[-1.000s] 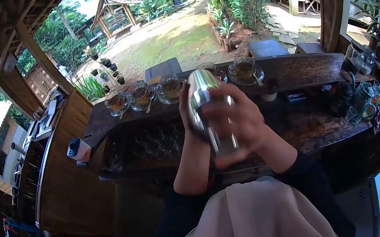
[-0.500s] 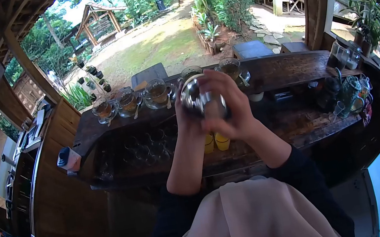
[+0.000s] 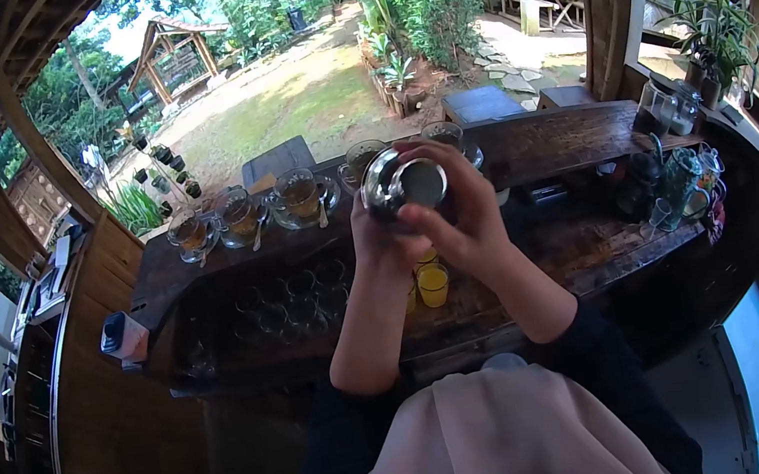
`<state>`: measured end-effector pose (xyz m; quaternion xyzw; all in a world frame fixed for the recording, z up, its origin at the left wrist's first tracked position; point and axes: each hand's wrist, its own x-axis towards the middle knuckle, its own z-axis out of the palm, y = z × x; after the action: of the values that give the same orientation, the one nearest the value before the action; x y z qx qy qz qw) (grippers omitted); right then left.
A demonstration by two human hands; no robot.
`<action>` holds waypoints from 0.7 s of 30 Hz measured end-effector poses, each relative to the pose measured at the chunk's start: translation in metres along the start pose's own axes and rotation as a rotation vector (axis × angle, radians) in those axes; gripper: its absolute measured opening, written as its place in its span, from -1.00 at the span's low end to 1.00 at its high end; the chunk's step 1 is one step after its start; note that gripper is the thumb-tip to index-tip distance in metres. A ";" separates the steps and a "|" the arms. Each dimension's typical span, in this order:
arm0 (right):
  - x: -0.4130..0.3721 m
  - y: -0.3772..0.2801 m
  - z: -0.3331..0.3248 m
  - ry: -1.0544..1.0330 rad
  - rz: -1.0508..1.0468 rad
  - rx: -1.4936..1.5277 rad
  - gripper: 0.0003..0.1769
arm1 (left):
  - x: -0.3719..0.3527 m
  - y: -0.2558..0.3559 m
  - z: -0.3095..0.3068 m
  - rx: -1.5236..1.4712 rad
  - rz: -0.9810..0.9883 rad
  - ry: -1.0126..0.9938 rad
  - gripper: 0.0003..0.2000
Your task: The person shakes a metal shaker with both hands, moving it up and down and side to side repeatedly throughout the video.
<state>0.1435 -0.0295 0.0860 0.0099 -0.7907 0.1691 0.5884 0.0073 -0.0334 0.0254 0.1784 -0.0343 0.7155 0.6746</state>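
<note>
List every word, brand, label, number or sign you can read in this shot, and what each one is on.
No text can be read anywhere.
Metal shaker in the hands: no lettering can be made out.
Glass cups on the counter: none legible.
Pale container at the counter's left end: too small and blurred to tell whether it carries a label.

A green hedge (image 3: 440,18) grows beside a stone path (image 3: 505,74).

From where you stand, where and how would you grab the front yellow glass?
I'd bring the right hand in from the right and wrap the side of the front yellow glass: it looks upright, and other yellow glasses crowd its left and back.
</note>
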 end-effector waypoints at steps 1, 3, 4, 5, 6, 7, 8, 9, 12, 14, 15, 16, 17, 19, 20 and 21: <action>0.000 -0.004 -0.004 0.021 -0.006 0.019 -0.37 | -0.007 -0.001 0.007 -0.245 -0.182 -0.197 -0.52; 0.006 -0.038 -0.012 -0.010 -0.177 0.040 -0.40 | -0.026 0.000 0.047 -0.304 -0.282 -0.204 -0.44; 0.001 -0.058 -0.021 -0.143 -0.339 -0.056 -0.51 | -0.038 0.000 0.063 -0.134 -0.181 0.003 -0.37; -0.008 -0.061 -0.010 -0.001 -0.622 -0.057 -0.67 | -0.039 0.001 0.058 -0.159 -0.184 -0.213 -0.20; -0.010 -0.056 -0.001 -0.006 -0.618 -0.055 -0.67 | -0.022 0.005 0.027 0.004 -0.190 -0.777 -0.15; -0.012 -0.052 0.008 0.080 -0.726 -0.035 -0.71 | -0.013 0.002 0.036 0.068 -0.075 -0.945 -0.13; -0.014 -0.048 0.015 0.170 -0.834 -0.017 -0.74 | -0.008 -0.001 0.043 0.134 0.042 -1.112 -0.11; -0.016 -0.047 0.018 0.262 -0.938 0.000 -0.77 | -0.011 0.004 0.028 0.076 -0.069 -0.823 -0.15; 0.000 -0.015 0.000 -0.063 -0.232 -0.061 -0.46 | 0.003 0.019 -0.017 -0.211 -0.323 -0.043 -0.44; -0.003 0.001 0.008 -0.003 0.040 -0.028 -0.41 | 0.006 0.005 -0.004 -0.014 -0.034 0.114 -0.47; -0.003 -0.003 0.003 0.008 0.029 -0.019 -0.39 | -0.002 -0.002 0.009 0.046 -0.013 0.203 -0.47; 0.000 -0.006 0.000 0.023 0.004 -0.014 -0.38 | -0.010 -0.001 0.027 0.047 -0.014 0.188 -0.47; 0.005 -0.032 -0.005 -0.052 -0.157 -0.027 -0.38 | -0.019 0.005 0.041 -0.072 -0.148 0.092 -0.44; -0.001 -0.067 -0.010 -0.078 -0.531 -0.098 -0.66 | -0.031 0.005 0.043 -0.126 -0.245 -0.262 -0.32; -0.007 -0.065 -0.001 -0.083 -0.526 -0.094 -0.66 | -0.034 0.003 0.041 -0.053 -0.204 -0.529 -0.24; -0.016 -0.058 0.010 0.039 -0.751 -0.056 -0.75 | -0.011 0.002 0.021 0.083 0.008 -0.929 -0.12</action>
<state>0.1519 -0.0896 0.0838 0.2798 -0.7250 -0.0800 0.6242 0.0098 -0.0505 0.0415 0.5067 -0.3047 0.5632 0.5773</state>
